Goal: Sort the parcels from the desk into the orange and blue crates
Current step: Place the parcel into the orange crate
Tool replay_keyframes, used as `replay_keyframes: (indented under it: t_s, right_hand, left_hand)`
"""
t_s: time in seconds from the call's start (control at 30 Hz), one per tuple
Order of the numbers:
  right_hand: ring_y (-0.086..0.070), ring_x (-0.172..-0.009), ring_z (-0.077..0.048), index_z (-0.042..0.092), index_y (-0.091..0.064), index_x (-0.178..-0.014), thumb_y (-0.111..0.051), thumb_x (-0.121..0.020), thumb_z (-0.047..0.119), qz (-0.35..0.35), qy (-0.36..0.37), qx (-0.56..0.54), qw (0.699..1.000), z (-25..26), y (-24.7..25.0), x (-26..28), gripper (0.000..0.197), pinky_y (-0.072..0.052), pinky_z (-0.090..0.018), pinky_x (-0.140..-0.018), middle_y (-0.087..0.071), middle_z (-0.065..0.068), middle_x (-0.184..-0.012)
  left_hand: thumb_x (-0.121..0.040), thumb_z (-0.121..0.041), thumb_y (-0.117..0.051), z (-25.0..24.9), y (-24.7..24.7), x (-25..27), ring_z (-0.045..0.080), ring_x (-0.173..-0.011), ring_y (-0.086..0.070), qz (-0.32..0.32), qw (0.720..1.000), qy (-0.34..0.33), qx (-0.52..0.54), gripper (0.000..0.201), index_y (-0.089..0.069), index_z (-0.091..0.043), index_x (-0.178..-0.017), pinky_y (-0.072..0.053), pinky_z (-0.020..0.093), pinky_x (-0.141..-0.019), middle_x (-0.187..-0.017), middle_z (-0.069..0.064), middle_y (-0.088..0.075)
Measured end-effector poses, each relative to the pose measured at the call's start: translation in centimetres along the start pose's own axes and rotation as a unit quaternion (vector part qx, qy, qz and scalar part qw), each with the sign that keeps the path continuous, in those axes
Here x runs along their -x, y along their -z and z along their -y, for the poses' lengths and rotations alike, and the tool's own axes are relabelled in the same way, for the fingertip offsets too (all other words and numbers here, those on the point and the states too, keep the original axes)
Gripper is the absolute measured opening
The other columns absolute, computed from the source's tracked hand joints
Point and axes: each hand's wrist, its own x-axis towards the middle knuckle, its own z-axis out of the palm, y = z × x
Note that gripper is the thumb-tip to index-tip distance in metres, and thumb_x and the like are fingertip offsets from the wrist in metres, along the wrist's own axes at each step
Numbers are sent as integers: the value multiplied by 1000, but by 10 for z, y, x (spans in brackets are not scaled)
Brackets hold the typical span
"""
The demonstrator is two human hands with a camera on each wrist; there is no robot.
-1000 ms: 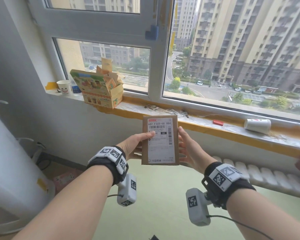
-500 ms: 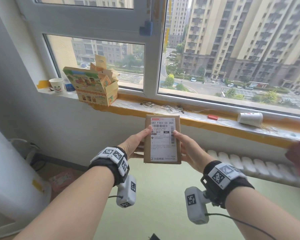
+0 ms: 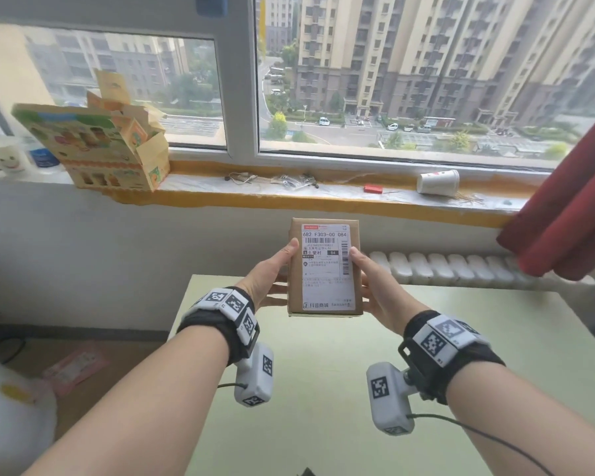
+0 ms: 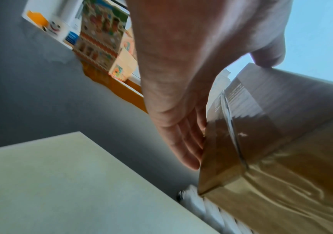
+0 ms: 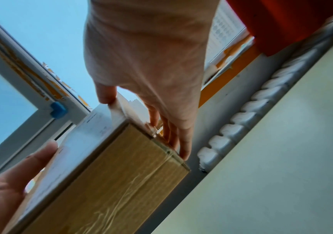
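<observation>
A brown cardboard parcel (image 3: 325,266) with a white shipping label faces me, held upright above the far edge of the pale green desk (image 3: 323,389). My left hand (image 3: 275,273) grips its left side, thumb on the front and fingers behind. My right hand (image 3: 375,280) grips the right side the same way. In the left wrist view the left hand (image 4: 191,102) lies along the taped parcel (image 4: 281,150). In the right wrist view the right hand (image 5: 147,98) pinches the parcel (image 5: 111,182) at its edge. No crate is in view.
A window sill (image 3: 255,190) runs behind, carrying a colourful open carton (image 3: 100,146), a smiley mug (image 3: 4,159) and a tipped paper cup (image 3: 438,182). A white radiator (image 3: 461,266) sits below it, a red curtain (image 3: 571,207) hangs at right, and a white appliance (image 3: 11,424) stands at left.
The parcel now sits lower against the sill and a little further right, and the desk top has come into view beneath it. Both hands keep their hold.
</observation>
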Motion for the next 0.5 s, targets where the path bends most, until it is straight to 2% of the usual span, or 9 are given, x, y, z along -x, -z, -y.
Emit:
replay_keyframes:
  t_s: [0.07, 0.17, 0.33, 0.5]
  right_hand:
    - [-63, -111, -24, 31, -62, -114, -36, -101, 55, -21, -7, -7, 1000, -10, 8, 6, 38, -50, -48, -100, -67, -2, -117]
    - [-64, -109, -23, 34, -63, -114, -33, -101, 58, -52, -10, -16, 998, -22, 25, 18, 41, -51, -46, -98, -69, 1, -114]
    - [-65, -105, -20, 32, -65, -113, -33, -100, 58, -109, -13, -35, 993, -36, 66, 43, 43, -52, -44, -93, -70, 3, -107]
    - [-64, -102, -17, 23, -62, -119, -38, -103, 50, -147, 1, -39, 988, -46, 117, 72, 39, -51, -35, -79, -68, 1, -114]
  left_hand:
    - [-71, -79, -46, 6, -10, -5, 24, -99, -67, 20, 1000, 6, -4, 75, -67, -21, -113, -52, 39, -84, -107, 7, -72]
    - [-78, -76, -45, 12, -32, -11, 24, -100, -68, 55, 998, 12, -6, 68, -66, -22, -114, -53, 38, -84, -108, 7, -71]
    - [-80, -74, -43, 9, -83, -15, 25, -101, -67, 101, 994, 8, -30, 70, -63, -20, -119, -53, 38, -82, -111, 10, -69]
    - [-80, -75, -42, 2, -143, -14, 26, -102, -66, 137, 989, -1, -47, 68, -62, -20, -115, -53, 37, -81, -113, 11, -68]
